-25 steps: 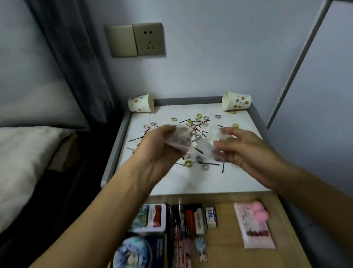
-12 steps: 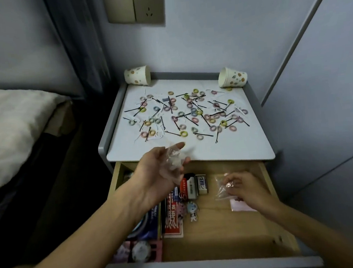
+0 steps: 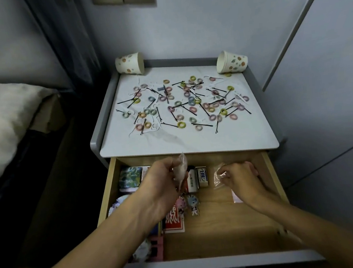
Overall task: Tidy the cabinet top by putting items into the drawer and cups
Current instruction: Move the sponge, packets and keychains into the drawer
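Both hands had dropped from above the cabinet top (image 3: 193,142), where they were a second earlier, down into the open drawer (image 3: 231,224), the left one having cleared the top's front edge in the last half second. The left hand (image 3: 164,179) hung over the drawer's back-left part, just in front of that edge, its fingers curled and pinching a crumpled clear bag (image 3: 181,171) that stuck up past the knuckles. The right hand (image 3: 241,178) sat well apart from it towards the drawer's right side, fingers bent and gripping a second clear bag (image 3: 218,176) that spread out to its left, low over the wooden floor; whether that bag touched the wood could not be told. Both bags were thin, see-through and wrinkled, the left one blurred. Between the hands lay a white eraser (image 3: 202,174), and nearer the person two small figure keychains (image 3: 192,203) and a red card box (image 3: 175,220); a pink packet (image 3: 236,197) showed partly under the right wrist. Behind the hands, the white top was strewn with pastel hair ties (image 3: 181,124) and black bobby pins (image 3: 202,125), overlapping in a loose scatter. A spotted left paper cup (image 3: 129,63) and a right paper cup (image 3: 232,61) lay on their sides at the two back corners.
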Tool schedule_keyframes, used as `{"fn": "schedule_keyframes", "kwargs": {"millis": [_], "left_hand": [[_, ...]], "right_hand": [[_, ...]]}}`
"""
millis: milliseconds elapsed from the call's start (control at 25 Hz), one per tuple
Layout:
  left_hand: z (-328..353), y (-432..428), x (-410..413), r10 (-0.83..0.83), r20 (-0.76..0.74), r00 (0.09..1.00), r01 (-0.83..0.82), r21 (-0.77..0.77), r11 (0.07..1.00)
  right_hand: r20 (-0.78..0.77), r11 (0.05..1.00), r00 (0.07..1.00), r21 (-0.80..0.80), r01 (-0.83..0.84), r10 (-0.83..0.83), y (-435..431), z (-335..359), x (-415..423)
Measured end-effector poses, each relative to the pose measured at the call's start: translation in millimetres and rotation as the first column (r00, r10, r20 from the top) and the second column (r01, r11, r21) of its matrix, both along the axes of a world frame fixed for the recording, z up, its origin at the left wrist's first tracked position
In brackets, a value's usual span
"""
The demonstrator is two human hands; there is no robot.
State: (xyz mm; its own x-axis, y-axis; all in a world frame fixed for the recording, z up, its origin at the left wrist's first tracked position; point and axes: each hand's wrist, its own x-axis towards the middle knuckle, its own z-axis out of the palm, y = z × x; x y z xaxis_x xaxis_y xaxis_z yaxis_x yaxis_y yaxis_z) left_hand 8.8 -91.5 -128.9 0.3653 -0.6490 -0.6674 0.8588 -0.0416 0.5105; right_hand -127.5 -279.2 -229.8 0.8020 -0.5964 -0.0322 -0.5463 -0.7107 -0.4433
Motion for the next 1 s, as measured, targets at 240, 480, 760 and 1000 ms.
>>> {"fn": "schedule_keyframes", "kwargs": {"millis": [240,480,760,1000], "left_hand": [[-4.4,-9.8,-8.7,-0.103,0.071,0.992,0.101,0.043,0.994],[-11.9,-14.6,-20.6,-0.241,0.316,0.918,0.220,0.101,0.970],[-21.4,-14.4,-18.9,-0.271,0.368,0.889,0.228,0.159,0.961],[-24.8,-12.8,-16.5,-0.246,0.395,0.885,0.191,0.175,0.966]], "right_hand": [[0.074,0.978,0.997,0.209,-0.017,0.001,8.3,56.5,-8.3],[0.234,0.580,0.957,0.809,-0.092,-0.174,52.3,96.7,-5.8],[0.244,0.571,0.935,0.819,-0.056,-0.259,47.6,92.4,-4.3],[0.269,0.608,0.933,0.791,-0.073,-0.238,50.8,87.9,-6.8]]}}
